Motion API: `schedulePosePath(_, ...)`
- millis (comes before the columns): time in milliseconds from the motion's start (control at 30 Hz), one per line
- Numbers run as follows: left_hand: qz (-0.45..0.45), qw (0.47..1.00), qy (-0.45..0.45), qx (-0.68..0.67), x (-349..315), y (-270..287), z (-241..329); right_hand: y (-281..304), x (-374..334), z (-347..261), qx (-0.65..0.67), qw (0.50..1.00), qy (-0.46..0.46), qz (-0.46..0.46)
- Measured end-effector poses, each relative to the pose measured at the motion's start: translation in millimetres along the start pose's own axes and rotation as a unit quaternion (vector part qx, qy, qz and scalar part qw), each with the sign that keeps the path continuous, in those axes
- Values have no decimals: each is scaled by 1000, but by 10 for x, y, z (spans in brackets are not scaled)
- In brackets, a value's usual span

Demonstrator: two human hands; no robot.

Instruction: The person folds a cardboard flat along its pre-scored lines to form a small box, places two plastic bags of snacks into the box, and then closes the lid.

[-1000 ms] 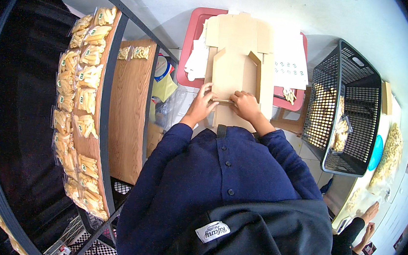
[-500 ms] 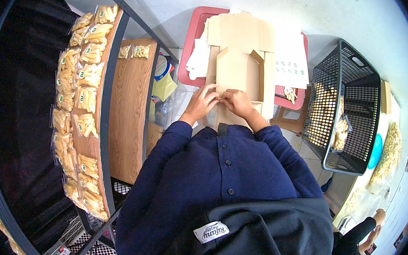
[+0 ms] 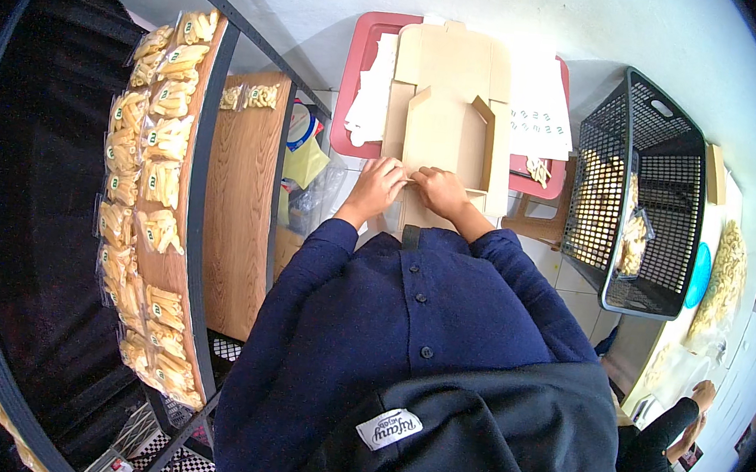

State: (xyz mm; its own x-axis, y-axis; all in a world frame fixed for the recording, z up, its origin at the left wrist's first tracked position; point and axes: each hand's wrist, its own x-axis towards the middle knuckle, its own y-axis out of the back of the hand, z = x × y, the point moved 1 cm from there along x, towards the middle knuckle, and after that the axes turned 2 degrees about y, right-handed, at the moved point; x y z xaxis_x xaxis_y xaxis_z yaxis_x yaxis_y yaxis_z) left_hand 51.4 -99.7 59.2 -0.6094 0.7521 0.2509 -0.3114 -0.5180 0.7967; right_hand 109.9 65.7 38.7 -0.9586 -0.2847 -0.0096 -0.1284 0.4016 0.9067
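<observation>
A brown cardboard box [image 3: 453, 148], partly folded, lies in front of me with its side walls raised and its wide lid panel spread flat at the far end. My left hand [image 3: 376, 188] is closed on the near left corner, its fingers pinching the cardboard edge. Right beside it, my right hand [image 3: 441, 193] grips the near wall with bent fingers, the two hands almost touching. The exact fold between the fingertips is hidden. Under the box is a red tray [image 3: 361, 71], with white paper [image 3: 370, 99] at its left and a sheet with small dark marks [image 3: 538, 101] at its right.
Clear bags of pale yellow snack sticks [image 3: 169, 139] line a wooden shelf at left. A black plastic crate [image 3: 669, 241] stands at right. Behind it are a large bag of snacks [image 3: 719, 283] and another person's hands [image 3: 701, 395]. A white wall closes off the far side.
The box has shifted slightly, and its raised left wall has tilted inward a little. Both hands stay at the near left corner with only small finger movements.
</observation>
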Motion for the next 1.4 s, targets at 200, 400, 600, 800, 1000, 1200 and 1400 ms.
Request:
schedulePosePath(200, -11, 998, -40, 46, 59, 39, 58, 255, -174, 32, -8, 997, -21, 79)
schedulePosePath(400, 9, 997, -61, 56, 71, -60, 129, 391, -513, 300, -69, 994, -82, 22)
schedulePosePath(600, -5, 998, -46, 40, 108, -121, 124, 292, -573, 348, -88, 994, -53, 37)
schedulePosePath(800, -57, 997, -24, 35, 158, -60, 123, 271, -586, 389, -85, 994, -12, 67)
schedulePosePath(1000, -127, 984, -58, 110, 339, -346, 295, 248, -563, 404, -88, 995, -39, 26)
schedulePosePath(1200, -168, 983, -4, 78, 378, -613, 237, 237, -544, 381, -100, 994, -49, -15)
schedulePosePath(1400, -145, 987, -24, 60, 340, -637, 176, 297, -549, 381, -91, 995, -36, -34)
